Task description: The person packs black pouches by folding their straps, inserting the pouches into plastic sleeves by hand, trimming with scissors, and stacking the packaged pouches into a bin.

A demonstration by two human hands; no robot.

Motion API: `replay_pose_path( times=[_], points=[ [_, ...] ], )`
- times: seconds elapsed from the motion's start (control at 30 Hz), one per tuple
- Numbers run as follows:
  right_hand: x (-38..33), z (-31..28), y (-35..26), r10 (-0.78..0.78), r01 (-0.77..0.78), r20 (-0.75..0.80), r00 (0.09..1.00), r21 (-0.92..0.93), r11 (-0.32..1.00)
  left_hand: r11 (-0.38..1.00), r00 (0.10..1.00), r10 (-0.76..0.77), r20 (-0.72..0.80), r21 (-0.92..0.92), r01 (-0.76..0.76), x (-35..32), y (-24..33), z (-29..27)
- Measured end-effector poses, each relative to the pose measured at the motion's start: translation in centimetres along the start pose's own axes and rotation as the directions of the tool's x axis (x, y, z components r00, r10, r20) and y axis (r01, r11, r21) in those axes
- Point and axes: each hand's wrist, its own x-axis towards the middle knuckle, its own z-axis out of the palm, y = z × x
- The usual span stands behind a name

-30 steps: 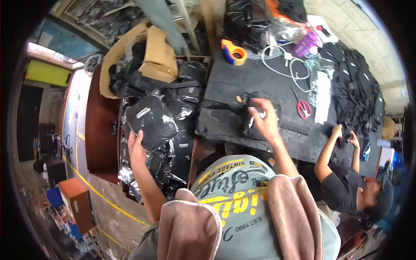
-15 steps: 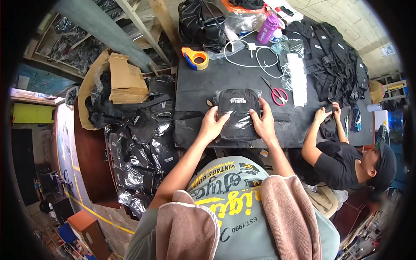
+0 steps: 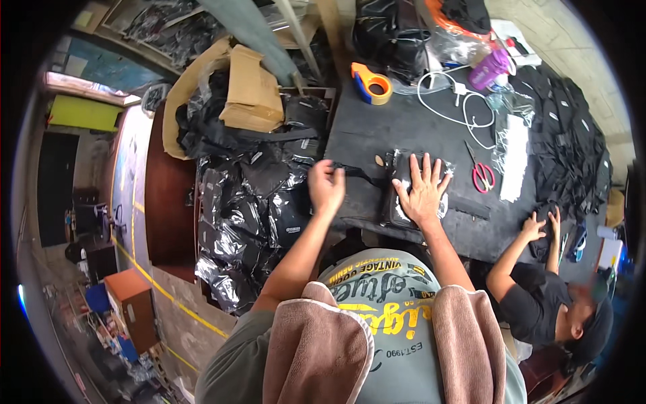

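A black pouch in clear shiny plastic (image 3: 398, 210) lies near the front edge of the black table. My right hand (image 3: 422, 192) presses flat on top of it, fingers spread, covering much of its face. From the pouch's left side a black strap (image 3: 360, 174) runs toward my left hand (image 3: 326, 188). That hand is at the table's left edge with its fingers curled around the strap's end; the fingertips are partly hidden.
Plastic-wrapped black pouches (image 3: 232, 222) are piled to the left, below an open cardboard box (image 3: 252, 87). On the table lie a tape dispenser (image 3: 371, 84), pink-handled scissors (image 3: 482, 176), a white cable (image 3: 464, 111) and black bags (image 3: 565, 128). A co-worker (image 3: 528, 296) sits at right.
Both hands held the pouch's sides before. The right hand now lies flat on it, and the left has moved left to the strap, which is lifted and bent. The view has swung left.
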Motion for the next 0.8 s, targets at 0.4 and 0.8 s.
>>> replay_pose_path(
  times=[0.4,0.8],
  points=[
    [0.9,2.6,0.1,0.07,-0.066,0.102,0.992,-0.04,0.997,0.475,0.949,-0.312,0.057,0.874,0.104,7.1,-9.0,-12.1],
    [1.1,0.6,-0.3,-0.007,0.008,0.003,1.0,-0.027,1.0,0.745,0.997,0.072,0.027,0.664,-0.072,3.9,1.6,-27.3]
  ],
)
